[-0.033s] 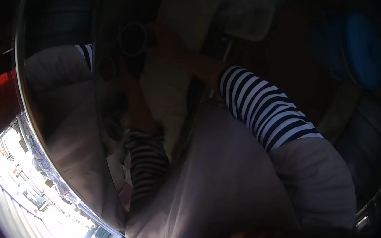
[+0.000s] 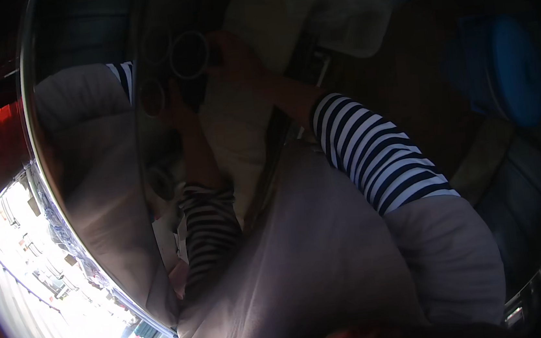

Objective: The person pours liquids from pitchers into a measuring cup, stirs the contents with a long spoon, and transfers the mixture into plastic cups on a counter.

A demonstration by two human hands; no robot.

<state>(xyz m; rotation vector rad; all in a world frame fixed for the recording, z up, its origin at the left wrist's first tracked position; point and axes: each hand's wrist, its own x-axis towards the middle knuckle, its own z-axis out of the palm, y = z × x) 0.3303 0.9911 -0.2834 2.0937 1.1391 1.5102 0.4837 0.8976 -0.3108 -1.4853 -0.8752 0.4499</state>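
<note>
The work area is very dark, and most finger detail is lost in shadow. A dark, round-rimmed, cup-like thing (image 2: 189, 55) stands out by its pale ring, up and left of the middle. At its right side is my right hand (image 2: 237, 58), which seems closed round it. Below it my left hand (image 2: 181, 106) reaches up, its fingers too dark to make out. Close to the left hand is another, fainter round rim (image 2: 152, 97); whether it is a separate thing or a reflection I cannot tell. Pale cloth or sheeting (image 2: 233, 123) lies under my forearms.
A shiny panel (image 2: 97, 166) on the left mirrors my striped sleeve and greyish clothing. Beyond its edge is a bright area with shelves (image 2: 51, 255). A translucent container (image 2: 361, 33) is at the far side, and a round blue thing (image 2: 517, 70) at the right.
</note>
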